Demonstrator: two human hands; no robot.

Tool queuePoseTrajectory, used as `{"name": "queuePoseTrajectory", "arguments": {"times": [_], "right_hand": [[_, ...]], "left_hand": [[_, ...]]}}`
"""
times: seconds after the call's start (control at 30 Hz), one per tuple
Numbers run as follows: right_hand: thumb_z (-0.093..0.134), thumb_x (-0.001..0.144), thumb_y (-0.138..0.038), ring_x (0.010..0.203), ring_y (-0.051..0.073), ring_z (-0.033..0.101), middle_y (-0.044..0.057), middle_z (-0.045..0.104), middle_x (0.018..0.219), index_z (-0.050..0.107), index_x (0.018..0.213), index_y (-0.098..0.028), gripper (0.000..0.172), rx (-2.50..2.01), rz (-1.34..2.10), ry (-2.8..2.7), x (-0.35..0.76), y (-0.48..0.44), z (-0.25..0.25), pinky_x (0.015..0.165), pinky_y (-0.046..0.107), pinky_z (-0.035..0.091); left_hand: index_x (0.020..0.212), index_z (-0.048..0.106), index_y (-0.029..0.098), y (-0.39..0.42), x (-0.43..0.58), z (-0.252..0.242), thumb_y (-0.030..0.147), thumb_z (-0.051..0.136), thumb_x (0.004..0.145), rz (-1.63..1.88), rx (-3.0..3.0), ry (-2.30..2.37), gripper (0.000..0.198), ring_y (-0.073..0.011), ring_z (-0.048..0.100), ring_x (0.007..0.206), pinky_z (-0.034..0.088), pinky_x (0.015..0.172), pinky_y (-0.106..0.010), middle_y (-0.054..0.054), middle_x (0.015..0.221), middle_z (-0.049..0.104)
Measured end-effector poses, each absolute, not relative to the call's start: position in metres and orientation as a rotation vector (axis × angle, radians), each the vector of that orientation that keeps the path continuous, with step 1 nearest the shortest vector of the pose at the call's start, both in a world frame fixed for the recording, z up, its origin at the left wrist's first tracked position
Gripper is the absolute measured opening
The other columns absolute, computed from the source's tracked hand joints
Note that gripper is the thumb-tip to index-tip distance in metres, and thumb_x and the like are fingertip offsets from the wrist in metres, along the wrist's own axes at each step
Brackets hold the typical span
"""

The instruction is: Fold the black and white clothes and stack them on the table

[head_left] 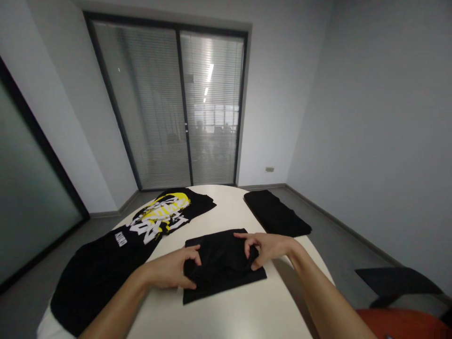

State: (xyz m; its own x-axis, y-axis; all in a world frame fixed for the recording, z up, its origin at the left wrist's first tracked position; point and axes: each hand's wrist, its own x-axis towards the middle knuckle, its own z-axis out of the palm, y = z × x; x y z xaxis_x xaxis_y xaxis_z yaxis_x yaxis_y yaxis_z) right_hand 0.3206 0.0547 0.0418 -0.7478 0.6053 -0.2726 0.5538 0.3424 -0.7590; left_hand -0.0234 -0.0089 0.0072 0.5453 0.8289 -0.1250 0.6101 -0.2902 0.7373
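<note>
A folded black garment (pixel 221 263) lies in a flat rectangle on the white table, near its front. My left hand (pixel 176 269) grips its left edge, thumb low and fingers curled over the cloth. At the opposite edge, my right hand (pixel 266 249) has its index finger stretched along the top and its thumb near the lower corner, with cloth bunched between them. Loose creases run across the middle of the fabric. Whether it is a T-shirt cannot be told from what shows.
A black T-shirt (pixel 102 263) with yellow and white print is spread along the table's left side. Another folded black garment (pixel 277 214) lies at the back right. Beyond the rounded white table (pixel 226 207) are glass doors (pixel 183 113); a red-seated chair (pixel 399 325) stands lower right.
</note>
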Motion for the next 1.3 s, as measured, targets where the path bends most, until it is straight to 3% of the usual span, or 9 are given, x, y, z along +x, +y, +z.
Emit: {"name": "queuePoseTrajectory", "arguments": {"times": [0.13,0.3,0.4,0.47,0.57,0.7,0.87,1.03,1.3], "right_hand": [[0.082,0.06,-0.051,0.118,0.033,0.059,0.001,0.036,0.157,0.074,0.075,-0.023,0.032,-1.329,1.233,-2.548,0.317,0.049,0.044,0.095,0.036,0.048],[0.062,0.084,-0.06,0.139,0.036,0.037,0.009,0.069,0.119,0.069,0.076,-0.022,0.04,-1.222,0.523,-2.471,0.288,0.048,0.039,0.115,0.049,0.025],[0.052,0.093,-0.056,0.147,0.031,0.023,0.007,0.052,0.145,0.063,0.122,-0.026,0.044,-1.084,0.489,-2.479,0.27,0.043,0.029,0.118,0.051,0.019],[0.059,0.085,-0.063,0.15,0.033,0.013,0.008,0.029,0.16,0.045,0.146,-0.031,0.07,-1.07,0.617,-2.589,0.264,0.039,0.019,0.119,0.055,0.01],[0.072,0.068,-0.069,0.15,0.039,0.004,0.01,0.01,0.164,0.026,0.155,-0.032,0.106,-1.125,0.749,-2.723,0.263,0.037,0.005,0.118,0.06,-0.001],[0.074,0.065,-0.069,0.15,0.039,0.003,0.01,0.007,0.165,0.025,0.155,-0.033,0.108,-1.111,0.625,-2.779,0.266,0.045,0.0,0.118,0.06,-0.002],[0.073,0.074,-0.058,0.146,0.038,0.022,0.009,0.018,0.164,0.045,0.146,-0.033,0.081,-1.195,0.183,-2.683,0.269,0.054,0.009,0.116,0.055,0.02],[0.057,0.088,-0.034,0.113,0.028,0.06,0.014,0.06,0.131,0.063,0.128,-0.022,0.042,-1.694,0.105,-2.34,0.272,0.058,0.01,0.092,0.038,0.047],[0.039,0.087,-0.074,0.096,0.031,0.068,0.015,0.073,0.099,0.07,0.096,-0.019,0.064,-2.059,0.383,-2.044,0.266,0.062,0.002,0.077,0.038,0.048]], "left_hand": [[0.089,0.075,0.03,-0.014,-0.019,0.014,0.039,0.082,0.067,0.342,2.084,1.072,0.025,-0.0291,0.034,0.144,0.029,0.115,-0.042,-0.003,0.112,0.072],[0.067,0.072,0.029,-0.015,-0.003,0.017,0.041,0.061,0.089,0.504,2.263,1.137,0.028,-0.0259,0.056,0.123,0.021,0.119,-0.045,-0.001,0.083,0.073],[0.094,0.074,0.027,-0.013,0.006,0.008,0.038,0.054,0.093,0.61,2.346,1.267,0.023,-0.0248,0.053,0.125,0.028,0.116,-0.044,-0.006,0.113,0.07],[0.13,0.06,0.026,-0.013,0.008,-0.001,0.039,0.06,0.088,0.591,2.368,1.323,0.044,-0.0272,0.04,0.138,0.025,0.118,-0.046,-0.01,0.145,0.052],[0.154,0.031,0.025,-0.015,0.011,-0.013,0.046,0.064,0.084,0.359,2.384,1.378,0.08,-0.032,0.013,0.151,0.01,0.12,-0.054,-0.011,0.163,0.021],[0.156,0.024,0.022,-0.023,0.024,-0.015,0.054,0.053,0.089,0.165,2.379,1.542,0.08,-0.0339,0.007,0.151,0.01,0.12,-0.056,-0.011,0.163,0.016],[0.15,0.04,0.017,-0.039,0.05,-0.001,0.06,0.035,0.096,0.205,2.27,2.011,0.07,-0.0408,0.034,0.141,0.03,0.111,-0.058,-0.02,0.154,0.038],[0.124,0.068,0.026,-0.046,0.059,0.013,0.051,0.03,0.101,0.375,2.347,1.809,0.051,-0.0285,0.061,0.107,0.047,0.095,-0.047,-0.012,0.118,0.066],[0.15,0.038,0.036,-0.032,0.052,-0.023,0.045,0.051,0.095,0.453,2.505,1.507,0.057,-0.0354,0.014,0.15,0.021,0.118,-0.059,-0.005,0.164,0.02]]}}
